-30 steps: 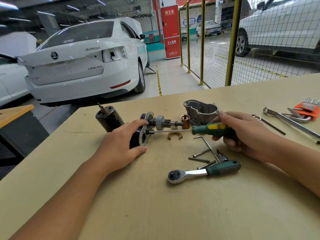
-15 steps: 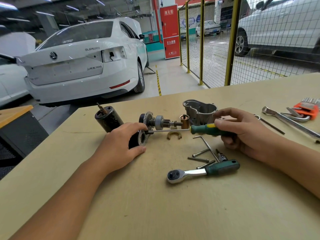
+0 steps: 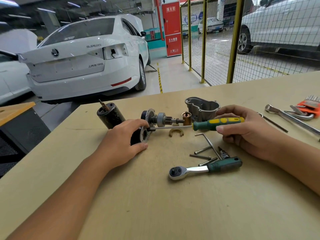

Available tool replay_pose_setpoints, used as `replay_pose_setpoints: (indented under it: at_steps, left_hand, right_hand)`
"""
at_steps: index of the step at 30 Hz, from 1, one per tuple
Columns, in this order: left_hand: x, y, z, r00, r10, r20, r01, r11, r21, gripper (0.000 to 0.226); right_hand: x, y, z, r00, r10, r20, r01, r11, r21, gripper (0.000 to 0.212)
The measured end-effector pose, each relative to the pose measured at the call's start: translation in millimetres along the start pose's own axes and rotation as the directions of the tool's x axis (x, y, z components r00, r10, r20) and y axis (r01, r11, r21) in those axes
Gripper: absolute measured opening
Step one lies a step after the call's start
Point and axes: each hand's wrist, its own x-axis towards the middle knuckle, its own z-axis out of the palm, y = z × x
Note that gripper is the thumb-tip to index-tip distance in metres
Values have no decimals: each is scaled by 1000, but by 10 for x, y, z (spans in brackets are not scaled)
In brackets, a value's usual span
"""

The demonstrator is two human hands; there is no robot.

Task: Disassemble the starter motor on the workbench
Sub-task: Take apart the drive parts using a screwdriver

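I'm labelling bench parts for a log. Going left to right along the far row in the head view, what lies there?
Black motor housing → geared shaft assembly → brass bushing → aluminium end housing → wrench → orange hex key set.

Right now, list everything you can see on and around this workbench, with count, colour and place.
workbench: one, tan, fills the foreground
screwdriver: one, green and yellow handle, held level, tip at the round part
round motor part: one, black with a metal face, under the left hand
motor cylinder: one, black, far left
pinion shaft assembly: one, metal, behind the screwdriver shaft
brass bushing: one, right of the shaft assembly
housing: one, grey, far centre
brass fork: one, below the shaft
ratchet: one, chrome with green grip, near centre
bolts: about three, beside the ratchet
hex key: one, above the bolts
hex key set: orange holder, far right
cars: white, behind
left hand: grips the round part
right hand: holds the screwdriver
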Motion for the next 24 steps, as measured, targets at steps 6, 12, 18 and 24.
replay_pose_setpoints:
  at_steps: [6,12,18,24]
  left_hand:
    - [-5,2,1,1000,-4,-8,4,1000,9,56]
    - [-6,4,-6,1000,7,-5,-7,1000,-5,59]
    - [-7,-15,-5,1000,-12,4,12,1000,4,57]
    - [54,143,85,991,-91,-96,94,995,29,21]
  right_hand:
    - [1,-67,61,999,51,-13,-52,990,-133,33]
    - [-21,-30,-7,1000,30,-2,-30,999,-25,45]
    - [-20,-65,59,999,54,-3,-53,970,-236,38]
    - [-7,-4,2,1000,-16,-9,15,996,-92,52]
